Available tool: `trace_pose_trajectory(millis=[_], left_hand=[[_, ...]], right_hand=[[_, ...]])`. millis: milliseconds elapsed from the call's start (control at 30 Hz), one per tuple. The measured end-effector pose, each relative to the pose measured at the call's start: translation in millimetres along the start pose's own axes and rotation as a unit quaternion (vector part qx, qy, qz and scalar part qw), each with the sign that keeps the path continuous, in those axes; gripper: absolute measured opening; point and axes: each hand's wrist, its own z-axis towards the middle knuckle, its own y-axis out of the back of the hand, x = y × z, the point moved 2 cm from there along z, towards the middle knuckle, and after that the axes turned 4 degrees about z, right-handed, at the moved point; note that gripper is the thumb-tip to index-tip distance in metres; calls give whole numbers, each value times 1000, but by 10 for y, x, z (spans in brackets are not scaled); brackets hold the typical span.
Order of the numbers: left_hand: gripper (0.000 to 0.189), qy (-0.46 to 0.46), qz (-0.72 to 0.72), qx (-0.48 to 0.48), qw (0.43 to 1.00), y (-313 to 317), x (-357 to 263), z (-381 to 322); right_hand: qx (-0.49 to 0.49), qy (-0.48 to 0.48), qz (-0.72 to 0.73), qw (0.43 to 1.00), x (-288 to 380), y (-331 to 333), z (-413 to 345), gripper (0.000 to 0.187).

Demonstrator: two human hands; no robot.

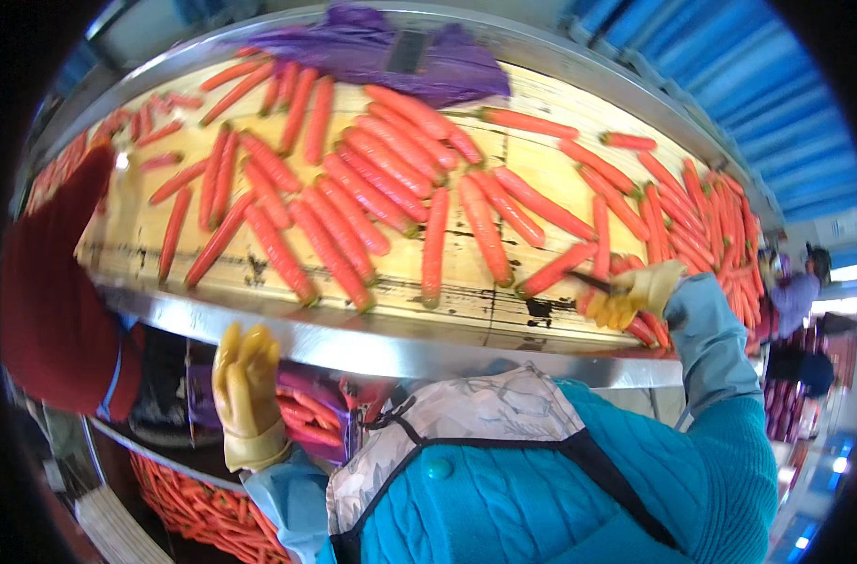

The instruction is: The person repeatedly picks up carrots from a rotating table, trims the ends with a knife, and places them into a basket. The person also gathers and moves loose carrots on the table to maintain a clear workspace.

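Observation:
My right hand, in a yellow rubber glove, grips a dark knife low over the belt at the right. Its blade points left, close to a carrot; whether they touch I cannot tell. At the near metal rim is my left hand, gloved as well, fingers raised and nothing visible in it. Carrots lie loose on the pale belt, with a tight row around the middle and a dense heap beyond my right hand.
A purple plastic bag with a dark object on it lies along the far side. A person's dark red sleeve reaches in from the left. Below my left hand are a purple bag of carrots and a bin full of carrots.

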Motion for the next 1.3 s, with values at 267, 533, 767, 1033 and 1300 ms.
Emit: trace_pose_trajectory(millis=[267, 533, 767, 1033, 1300], left_hand=[[44, 246, 312, 451, 799, -1591, 1038, 857], [41, 222, 388, 305, 841, -1212, 1305, 1330], [49, 313, 79, 265, 908, -1103, 891, 1290], [48, 409, -239, 59, 879, -832, 1014, 1463], [58, 326, -208, 6, 922, -444, 748, 1594]], right_hand=[[-309, 38, -330, 891, -458, -258, 408, 34], [-497, 250, -339, 759, 381, 75, 1340, 43], [-392, 109, -25, 913, 1023, -64, 1808, 60], [-441, 433, -304, 725, 2002, -792, 1950, 39], [-415, 257, -361, 795, 2461, -300, 2758, 26]])
